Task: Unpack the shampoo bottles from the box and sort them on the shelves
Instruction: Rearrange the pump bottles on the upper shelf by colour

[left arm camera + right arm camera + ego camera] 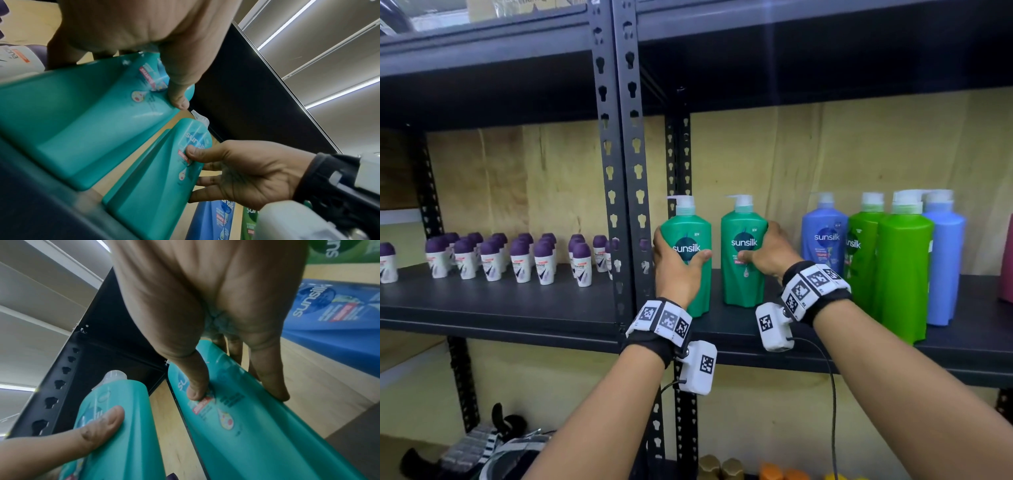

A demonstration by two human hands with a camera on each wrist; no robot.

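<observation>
Two teal-green Sunsilk pump bottles stand upright side by side on the black shelf (517, 301), just right of the upright posts. My left hand (676, 270) grips the left bottle (690, 226), thumb across its label and fingers round its far side. My right hand (770, 253) grips the right bottle (743, 284) the same way. The left wrist view shows the left bottle (82, 113) under my thumb (179, 91) and the right hand (246, 170) on the right bottle (154, 194). In the right wrist view my thumb (197, 386) presses the right bottle's (257, 426) label.
Further right on the same shelf stand a blue bottle (823, 236), two green ones (904, 274) and another blue one (945, 267), with a gap beside my right hand. Several purple-capped roll-ons (493, 257) fill the left bay. Black posts (619, 171) divide the bays.
</observation>
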